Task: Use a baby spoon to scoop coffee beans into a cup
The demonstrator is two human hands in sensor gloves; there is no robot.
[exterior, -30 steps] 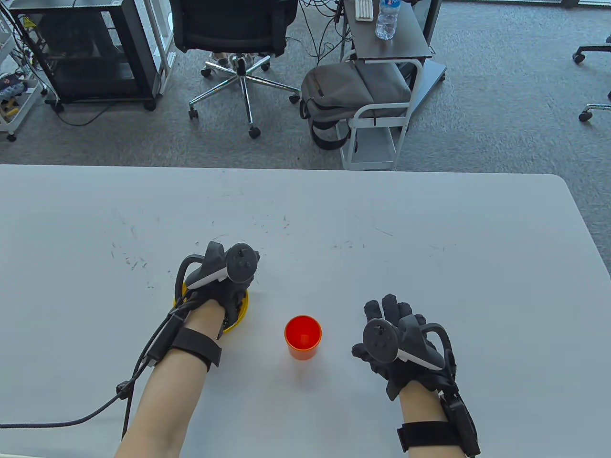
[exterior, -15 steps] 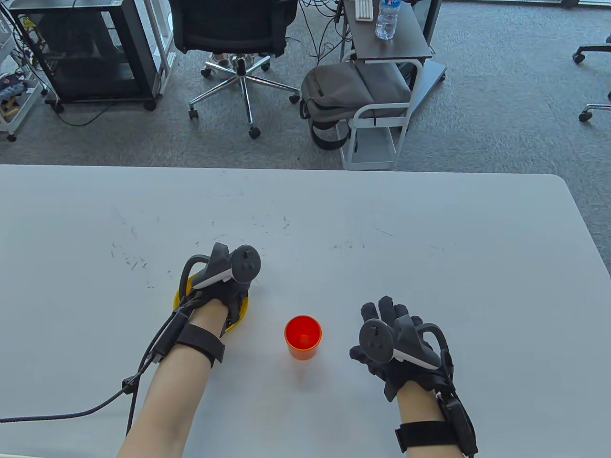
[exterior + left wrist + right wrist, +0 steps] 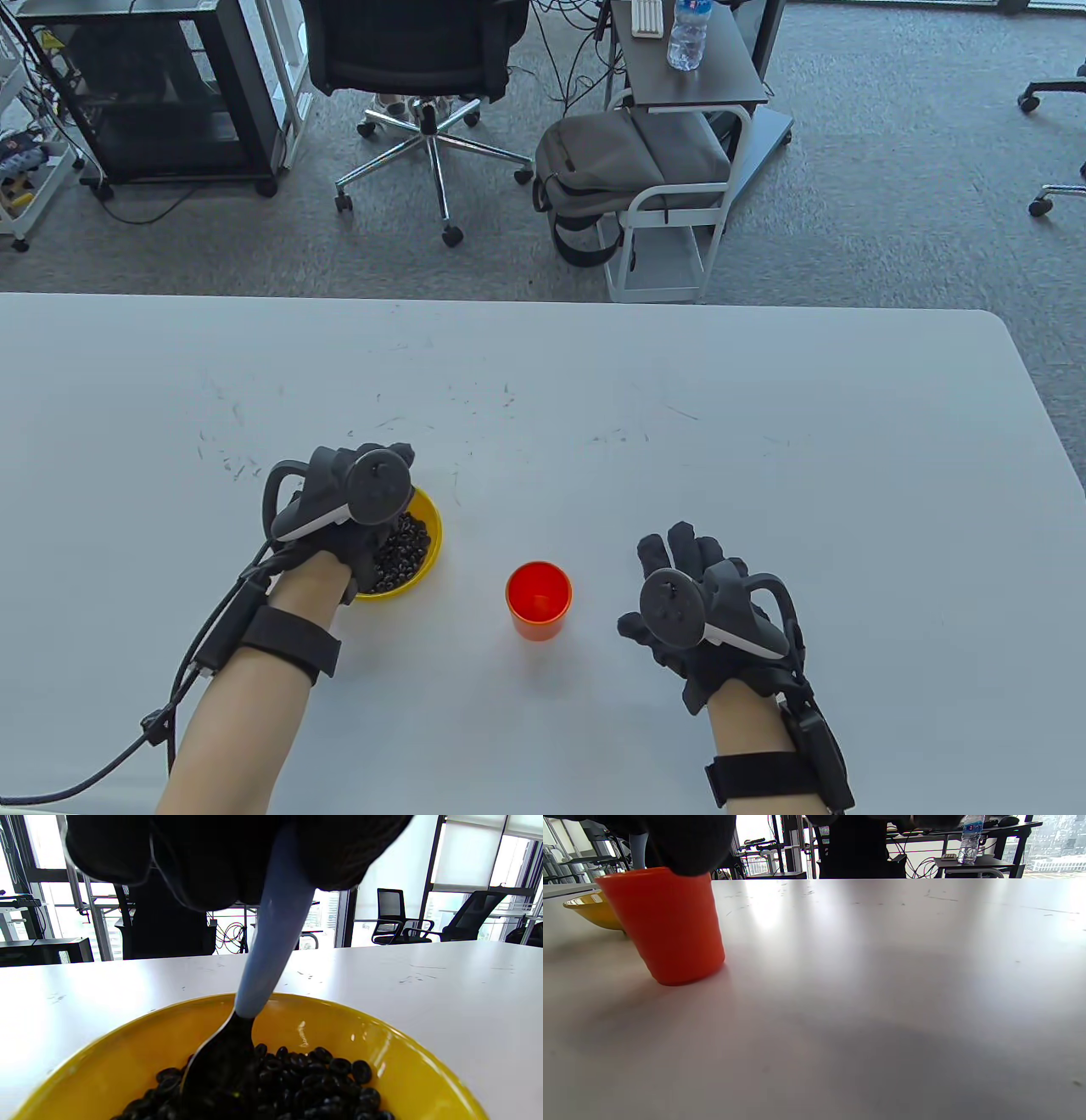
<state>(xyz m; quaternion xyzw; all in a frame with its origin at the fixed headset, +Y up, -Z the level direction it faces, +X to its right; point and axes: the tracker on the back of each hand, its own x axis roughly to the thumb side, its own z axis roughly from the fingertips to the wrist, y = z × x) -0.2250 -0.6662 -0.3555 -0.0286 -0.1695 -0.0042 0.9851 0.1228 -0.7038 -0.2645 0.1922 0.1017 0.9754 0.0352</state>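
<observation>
A yellow bowl (image 3: 428, 528) (image 3: 339, 1018) holds dark coffee beans (image 3: 405, 548) (image 3: 314, 1077). My left hand (image 3: 352, 501) is over the bowl's left side and grips a baby spoon (image 3: 275, 929) with a pale blue handle. Its dark scoop (image 3: 220, 1069) is dug into the beans. An orange cup (image 3: 539, 599) (image 3: 664, 925) stands upright to the right of the bowl. My right hand (image 3: 687, 586) rests on the table to the right of the cup, fingers spread, holding nothing. The spoon is hidden in the table view.
The white table (image 3: 679, 407) has faint scuff marks at its middle. Its far edge and right edge (image 3: 1044, 407) border carpet with an office chair (image 3: 416, 76) and a cart with a grey bag (image 3: 628, 161).
My left hand has moved left and toward me over the bowl, uncovering the beans on its right side. My right hand has barely shifted.
</observation>
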